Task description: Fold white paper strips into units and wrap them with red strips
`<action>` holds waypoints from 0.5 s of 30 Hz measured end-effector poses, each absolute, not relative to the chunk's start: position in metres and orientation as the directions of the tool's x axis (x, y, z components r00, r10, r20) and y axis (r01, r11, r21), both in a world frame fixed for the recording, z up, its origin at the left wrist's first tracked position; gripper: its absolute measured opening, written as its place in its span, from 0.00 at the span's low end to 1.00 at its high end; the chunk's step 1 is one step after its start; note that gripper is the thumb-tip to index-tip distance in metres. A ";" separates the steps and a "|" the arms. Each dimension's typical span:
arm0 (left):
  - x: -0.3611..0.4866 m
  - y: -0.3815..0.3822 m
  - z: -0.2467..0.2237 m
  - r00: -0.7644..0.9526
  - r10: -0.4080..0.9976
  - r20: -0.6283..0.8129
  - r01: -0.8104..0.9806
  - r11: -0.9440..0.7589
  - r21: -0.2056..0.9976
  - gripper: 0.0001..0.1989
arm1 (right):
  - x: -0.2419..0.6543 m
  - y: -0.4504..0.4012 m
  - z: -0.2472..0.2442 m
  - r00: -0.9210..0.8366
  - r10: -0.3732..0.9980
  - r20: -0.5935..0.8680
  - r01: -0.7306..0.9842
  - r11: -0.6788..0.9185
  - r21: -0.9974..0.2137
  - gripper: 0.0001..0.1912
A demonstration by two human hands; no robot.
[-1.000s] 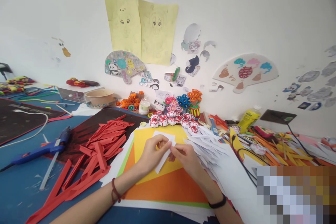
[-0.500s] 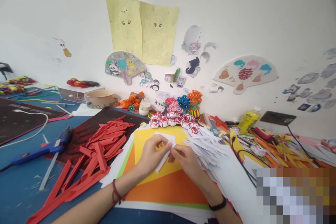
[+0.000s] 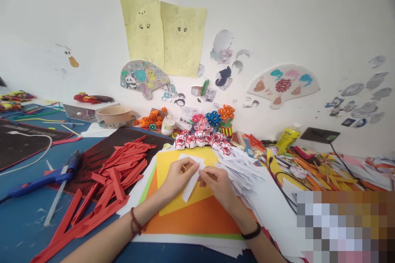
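A folded strip of white paper [image 3: 189, 192] is held slantwise over the stacked coloured sheets, its lower end hanging between my hands. My left hand [image 3: 177, 177] pinches it between thumb and fingers near its upper part. Close beside it, my right hand [image 3: 217, 181] has its thumb and forefinger pressed together at the strip's right edge, the other fingers curled. Underneath lie a yellow sheet [image 3: 169, 202] and an orange sheet [image 3: 191, 224]. To the right of my hands spreads a pile of white paper strips [image 3: 242, 170].
Folded red paper strips [image 3: 123, 168] heap up on the left, beside a blue glue gun [image 3: 58, 176]. Red-and-white paper flowers [image 3: 200, 140] line the back. A yellow bottle [image 3: 287, 139], a black cable [image 3: 279, 181] and scattered coloured strips [image 3: 327, 174] are at right.
My right fingertips have shifted slightly away from my left ones along the paper's edge. The whole view has moved a little, so the surroundings appear further left.
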State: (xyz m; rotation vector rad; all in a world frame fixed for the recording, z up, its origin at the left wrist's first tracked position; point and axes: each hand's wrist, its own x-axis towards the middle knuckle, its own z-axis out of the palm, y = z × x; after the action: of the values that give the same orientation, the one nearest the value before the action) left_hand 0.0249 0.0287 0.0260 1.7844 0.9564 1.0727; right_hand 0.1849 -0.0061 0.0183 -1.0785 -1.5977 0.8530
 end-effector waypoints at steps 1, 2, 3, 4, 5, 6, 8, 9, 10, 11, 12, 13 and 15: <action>0.025 0.029 0.026 0.347 0.892 0.291 0.191 -0.371 0.909 0.16 | 0.185 -0.006 0.018 -0.109 0.933 0.343 0.237 0.359 -0.902 0.18; 0.025 0.029 0.026 0.344 0.893 0.290 0.196 -0.370 0.908 0.17 | 0.185 -0.006 0.017 -0.101 0.933 0.346 0.235 0.361 -0.903 0.17; 0.025 0.029 0.026 0.341 0.895 0.286 0.201 -0.367 0.908 0.17 | 0.186 -0.006 0.017 -0.092 0.932 0.349 0.228 0.361 -0.904 0.17; 0.025 0.028 0.026 0.343 0.896 0.280 0.203 -0.362 0.910 0.17 | 0.186 -0.005 0.017 -0.082 0.932 0.353 0.222 0.363 -0.905 0.17; 0.025 0.028 0.026 0.350 0.896 0.273 0.202 -0.357 0.912 0.18 | 0.187 -0.005 0.017 -0.078 0.931 0.356 0.219 0.365 -0.905 0.17; 0.025 0.028 0.026 0.359 0.894 0.268 0.201 -0.355 0.913 0.18 | 0.187 -0.005 0.018 -0.075 0.930 0.360 0.217 0.368 -0.904 0.17; 0.024 0.028 0.027 0.381 0.885 0.266 0.197 -0.359 0.912 0.19 | 0.189 -0.005 0.019 -0.073 0.926 0.371 0.214 0.378 -0.901 0.18; 0.023 0.028 0.028 0.393 0.880 0.267 0.193 -0.363 0.911 0.19 | 0.189 -0.005 0.019 -0.070 0.922 0.380 0.214 0.386 -0.897 0.18; 0.023 0.029 0.029 0.405 0.874 0.268 0.189 -0.367 0.911 0.19 | 0.190 -0.005 0.020 -0.066 0.918 0.391 0.217 0.396 -0.892 0.18; 0.022 0.029 0.031 0.417 0.869 0.268 0.186 -0.371 0.910 0.18 | 0.191 -0.005 0.020 -0.061 0.914 0.402 0.221 0.405 -0.887 0.18; 0.022 0.030 0.032 0.427 0.864 0.268 0.186 -0.373 0.909 0.18 | 0.191 -0.005 0.020 -0.055 0.909 0.412 0.225 0.413 -0.882 0.18; 0.021 0.031 0.033 0.436 0.860 0.266 0.187 -0.376 0.907 0.18 | 0.192 -0.005 0.019 -0.051 0.907 0.418 0.227 0.418 -0.880 0.17; 0.021 0.032 0.034 0.446 0.854 0.269 0.200 -0.388 0.900 0.17 | 0.192 -0.004 0.017 -0.040 0.908 0.417 0.221 0.415 -0.883 0.17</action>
State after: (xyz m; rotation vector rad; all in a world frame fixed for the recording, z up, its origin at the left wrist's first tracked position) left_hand 0.0207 0.0322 0.0340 1.8473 0.8934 0.9682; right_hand 0.1925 -0.0035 0.0168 -1.0383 -1.5382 0.7596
